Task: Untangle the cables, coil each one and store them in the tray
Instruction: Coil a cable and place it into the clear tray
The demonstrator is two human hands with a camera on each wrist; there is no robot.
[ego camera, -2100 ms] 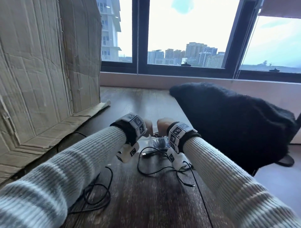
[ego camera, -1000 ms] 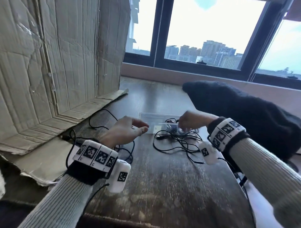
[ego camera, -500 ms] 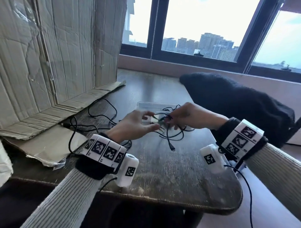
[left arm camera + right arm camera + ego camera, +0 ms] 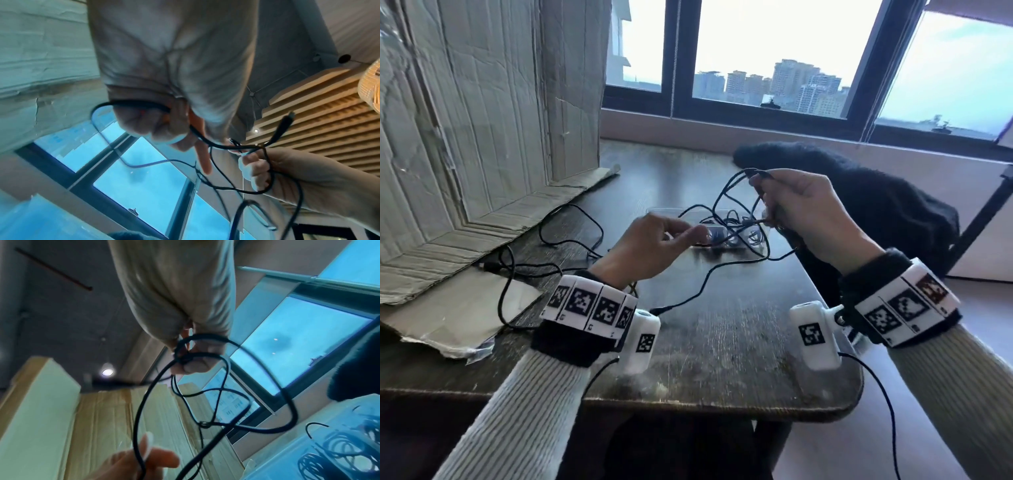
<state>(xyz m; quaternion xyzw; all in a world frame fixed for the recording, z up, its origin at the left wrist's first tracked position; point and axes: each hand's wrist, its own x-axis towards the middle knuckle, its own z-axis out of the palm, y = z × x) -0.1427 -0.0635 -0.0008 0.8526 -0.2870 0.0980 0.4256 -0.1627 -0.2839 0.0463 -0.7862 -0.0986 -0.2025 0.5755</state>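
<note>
A tangled black cable (image 4: 736,205) hangs between my hands above the dark wooden table (image 4: 722,342). My right hand (image 4: 760,181) is raised and grips several of its loops (image 4: 205,353). Lower and to the left, my left hand (image 4: 693,233) pinches one strand (image 4: 144,104). A slack length trails over the table to a plug (image 4: 657,310) near my left wrist. Behind the hands sits a clear plastic tray (image 4: 664,210) holding coiled black cables (image 4: 329,451). Another black cable (image 4: 571,240) lies loose at the left.
Creased cardboard sheets (image 4: 482,137) stand and lie along the table's left side. A black fuzzy garment (image 4: 876,212) covers the right far corner, close behind my right hand. The table's front edge (image 4: 688,404) is just below my wrists. A window runs along the back.
My right hand has lifted the cable bundle up off the table. My left hand has closed on a strand and stays low by the tray, so the loops now stretch between them.
</note>
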